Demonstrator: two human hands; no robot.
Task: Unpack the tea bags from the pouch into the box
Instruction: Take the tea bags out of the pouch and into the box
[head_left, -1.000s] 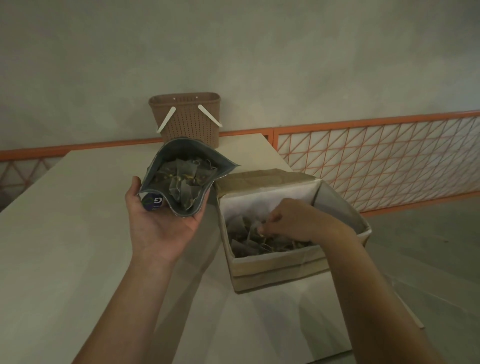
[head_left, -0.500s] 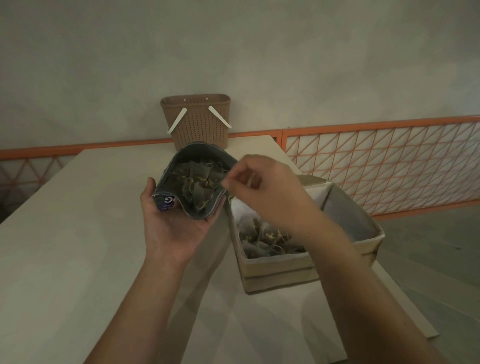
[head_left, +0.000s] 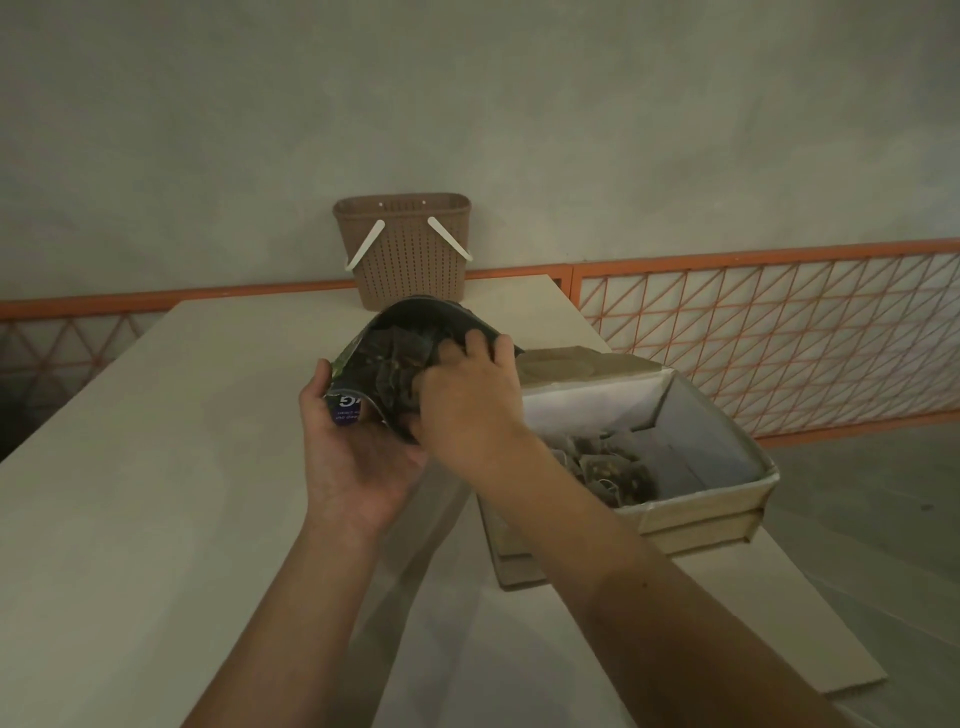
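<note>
Foil pouch (head_left: 410, 332) rests in left hand (head_left: 358, 452) grip; right hand (head_left: 467, 400) fingers curl inside.

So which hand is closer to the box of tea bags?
The right hand, reaching into the pouch beside the box. The left hand cradles the pouch farther left.

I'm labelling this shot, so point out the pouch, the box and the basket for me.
pouch (head_left: 349, 406): head view, printed front near its lower corner.
box (head_left: 696, 512): head view, near front wall.
basket (head_left: 402, 265): head view, woven front side.
</note>
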